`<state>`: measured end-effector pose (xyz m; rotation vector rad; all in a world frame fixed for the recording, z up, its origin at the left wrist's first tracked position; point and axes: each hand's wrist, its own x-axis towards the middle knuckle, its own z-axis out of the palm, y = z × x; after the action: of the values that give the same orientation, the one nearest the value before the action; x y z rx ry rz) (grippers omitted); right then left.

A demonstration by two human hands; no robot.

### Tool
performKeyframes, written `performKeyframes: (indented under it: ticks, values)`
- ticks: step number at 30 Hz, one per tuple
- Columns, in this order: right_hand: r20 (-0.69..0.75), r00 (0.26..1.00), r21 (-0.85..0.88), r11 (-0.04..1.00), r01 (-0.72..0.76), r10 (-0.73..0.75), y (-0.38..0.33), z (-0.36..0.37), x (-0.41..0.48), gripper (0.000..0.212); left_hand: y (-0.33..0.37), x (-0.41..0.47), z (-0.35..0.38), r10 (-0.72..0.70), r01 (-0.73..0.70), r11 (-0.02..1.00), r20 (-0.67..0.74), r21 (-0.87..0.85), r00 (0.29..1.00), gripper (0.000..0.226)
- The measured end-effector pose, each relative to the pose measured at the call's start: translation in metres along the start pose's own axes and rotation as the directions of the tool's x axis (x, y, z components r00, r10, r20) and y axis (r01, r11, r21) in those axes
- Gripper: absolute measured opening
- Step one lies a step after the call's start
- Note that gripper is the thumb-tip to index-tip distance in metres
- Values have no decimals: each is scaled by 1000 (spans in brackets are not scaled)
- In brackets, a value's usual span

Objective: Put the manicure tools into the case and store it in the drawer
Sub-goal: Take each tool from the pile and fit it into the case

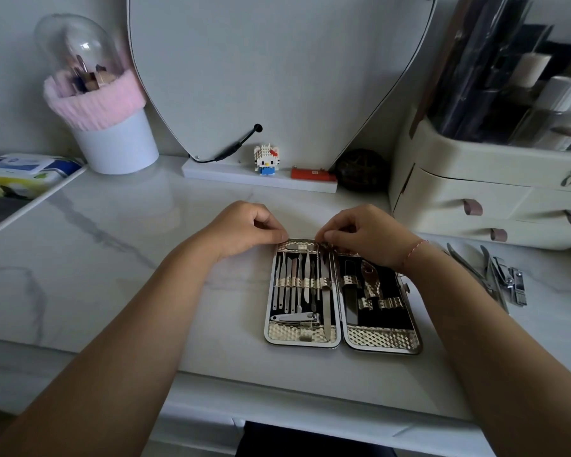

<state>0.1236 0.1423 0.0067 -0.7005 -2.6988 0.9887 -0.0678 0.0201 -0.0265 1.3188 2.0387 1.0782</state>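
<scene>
- Case point(381, 338) lying open flat on marble-look table point(112, 242), directly in front; left half full of slim tools, right half mostly empty loops point(370, 291).
- Loose tools point(498, 275) (nippers, clippers) piled on table just right of case, not yet stowed.
- Left hand point(244, 229): fingers curled, thumb and forefinger at top-left rim of case, apparently pinching it to steady it.
- Right hand point(366, 235): fingertips bunched at top rim near hinge; whether gripping a tool or the rim itself, cannot tell.
- Risk: slim tools sliding out of their band if case is tilted or shut before being seated properly.
- Risk: case refusing to close, or springing open, if bulky nippers are forced under wrong loops.
- Risk: right forearm hovers near the loose pile; a sweep could knock pieces along the slick surface.
- Risk: sharp tips toward fingers during insertion.
- Drawer unit point(475, 199) at right, drawers closed.
- Writing: blue label on wipes pack point(27, 166) too blurred to read; small mark on red bar point(312, 174) illegible; no brand visible on case.
</scene>
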Motion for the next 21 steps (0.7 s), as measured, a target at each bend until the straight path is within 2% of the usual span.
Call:
performKeyframes:
  ticks: [21]
  values:
    - [68, 996, -93, 994, 62, -55, -3, 2, -2, 19, 1, -1, 1, -6, 6, 1000, -2, -10, 1000, 7]
